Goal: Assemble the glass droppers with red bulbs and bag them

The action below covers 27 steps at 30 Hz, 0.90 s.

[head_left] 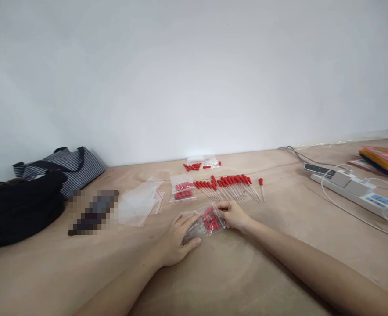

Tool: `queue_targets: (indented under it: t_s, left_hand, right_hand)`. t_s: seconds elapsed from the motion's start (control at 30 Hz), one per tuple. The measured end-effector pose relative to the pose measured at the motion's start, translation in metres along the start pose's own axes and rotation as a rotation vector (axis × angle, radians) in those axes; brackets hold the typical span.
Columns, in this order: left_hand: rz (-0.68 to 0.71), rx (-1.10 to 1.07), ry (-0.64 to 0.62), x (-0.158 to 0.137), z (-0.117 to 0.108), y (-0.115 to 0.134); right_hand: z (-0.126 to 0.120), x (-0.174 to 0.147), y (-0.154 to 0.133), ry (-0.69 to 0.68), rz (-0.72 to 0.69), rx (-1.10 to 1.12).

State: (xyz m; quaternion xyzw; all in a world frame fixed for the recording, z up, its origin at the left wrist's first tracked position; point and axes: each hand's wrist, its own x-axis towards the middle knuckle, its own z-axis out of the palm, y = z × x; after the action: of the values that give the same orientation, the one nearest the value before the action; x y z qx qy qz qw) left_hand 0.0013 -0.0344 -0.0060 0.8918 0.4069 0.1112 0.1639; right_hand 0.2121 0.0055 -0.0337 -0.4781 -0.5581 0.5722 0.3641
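A clear zip bag (199, 229) lies in front of me with several red-bulbed droppers (212, 223) inside, their red ends toward the right. My left hand (177, 239) rests on the bag's left part, fingers stretched out and thumb apart along the near edge. At the bag's right end, the fingers of my right hand (231, 215) pinch its edge. Just beyond, a row of loose droppers (228, 184) with red bulbs and pale stems is spread on the table. Left of that row sits a filled bag of droppers (182, 188).
Flat empty zip bags (138, 204) lie left of centre, beside a pixelated dark object (97, 213). Loose red bulbs (192, 166) sit by the wall. Bags (72, 169) stand far left; a power strip (361, 193) with cables and stacked colourful items (383, 160) occupy the right.
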Motion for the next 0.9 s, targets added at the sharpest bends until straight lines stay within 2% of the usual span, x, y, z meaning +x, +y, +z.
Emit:
queue_targets:
  t_s: [0.1,0.23,0.37,0.57,0.67,0.9]
  left_hand:
    - [0.005,0.008,0.021,0.000,0.000,0.000]
    - [0.016,0.013,0.047,-0.001,0.000,0.000]
    - [-0.007,0.043,0.044,-0.001,0.002,-0.001]
    - [-0.027,0.065,0.037,0.000,0.003,-0.003]
    - [-0.015,0.043,0.019,0.000,0.003,-0.003]
    - [0.009,0.019,0.040,0.000,0.006,-0.007]
  right_hand:
    - [-0.003,0.000,0.005,-0.005,-0.073,-0.075]
    - [-0.010,0.000,0.007,0.009,-0.181,-0.344]
    - [-0.034,0.004,-0.001,0.239,-0.177,-0.594]
    - [-0.076,0.022,-0.014,0.528,-0.093,-0.757]
    - [-0.077,0.033,-0.017,0.599,-0.044,-0.829]
    - [-0.058,0.050,-0.025,0.656,0.069,-0.910]
